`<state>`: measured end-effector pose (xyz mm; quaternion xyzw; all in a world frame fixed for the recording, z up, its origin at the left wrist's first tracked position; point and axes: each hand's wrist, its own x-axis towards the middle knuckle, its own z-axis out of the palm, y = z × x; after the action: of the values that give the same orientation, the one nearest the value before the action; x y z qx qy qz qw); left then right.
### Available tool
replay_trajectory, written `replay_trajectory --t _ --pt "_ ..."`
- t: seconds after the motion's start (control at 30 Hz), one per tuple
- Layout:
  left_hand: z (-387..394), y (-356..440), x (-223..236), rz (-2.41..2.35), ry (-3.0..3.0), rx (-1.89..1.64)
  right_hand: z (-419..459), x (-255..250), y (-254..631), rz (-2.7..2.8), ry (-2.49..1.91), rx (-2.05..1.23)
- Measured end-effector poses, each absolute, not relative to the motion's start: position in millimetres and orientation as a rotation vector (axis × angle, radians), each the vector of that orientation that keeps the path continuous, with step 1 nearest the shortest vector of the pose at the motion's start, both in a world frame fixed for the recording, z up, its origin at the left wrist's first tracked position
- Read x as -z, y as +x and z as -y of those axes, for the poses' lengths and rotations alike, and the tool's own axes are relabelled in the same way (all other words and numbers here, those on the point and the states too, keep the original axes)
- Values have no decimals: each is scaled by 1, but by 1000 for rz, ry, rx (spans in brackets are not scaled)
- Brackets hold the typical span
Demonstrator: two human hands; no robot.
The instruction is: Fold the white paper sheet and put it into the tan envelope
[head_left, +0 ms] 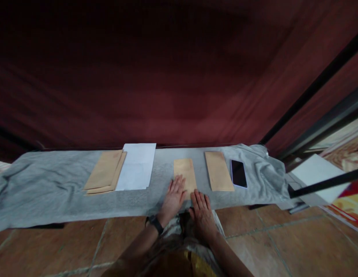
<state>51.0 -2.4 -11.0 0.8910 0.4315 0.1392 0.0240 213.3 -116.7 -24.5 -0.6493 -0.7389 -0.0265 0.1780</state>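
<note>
A brown envelope (185,171) lies on the grey cloth (52,184) straight ahead of me. My left hand (174,197) rests flat with fingers stretched out, its fingertips on the envelope's near left corner. My right hand (202,209) lies flat and open at the cloth's front edge, fingertips by the envelope's near right corner. Neither hand holds anything. A dark watch sits on my left wrist.
A second brown envelope (218,171) and a dark phone (238,173) lie to the right. Left of centre are a small stack of brown envelopes (105,172) and white paper sheets (137,165). A red curtain hangs behind; tiled floor lies below.
</note>
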Motion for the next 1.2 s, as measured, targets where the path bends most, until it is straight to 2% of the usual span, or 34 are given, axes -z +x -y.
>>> replay_trajectory --t 0.17,0.4,0.63,0.9,1.0,1.03,1.1,1.2 --pt "46 46 14 -1192 2893 -309 115 27 214 2061 -1818 76" --pt "40 67 -3 -1200 2933 -240 111 32 222 1894 -1953 75" --pt "42 88 -20 -1272 3053 -182 98 41 226 1748 -1839 19" --pt "32 101 -37 -1386 2771 -430 77 18 221 1391 -1576 -435" --pt "13 94 -57 -1422 2541 -612 77 -6 218 1339 -1540 -483" --pt "5 90 -64 -1414 2226 -805 78 -14 217 1339 -1546 -465" --pt "-6 82 -74 -1406 1930 -964 80 -27 215 1398 -1564 -396" --pt "-8 72 -73 -1230 1075 -1234 85 -36 207 1596 -1569 -254"
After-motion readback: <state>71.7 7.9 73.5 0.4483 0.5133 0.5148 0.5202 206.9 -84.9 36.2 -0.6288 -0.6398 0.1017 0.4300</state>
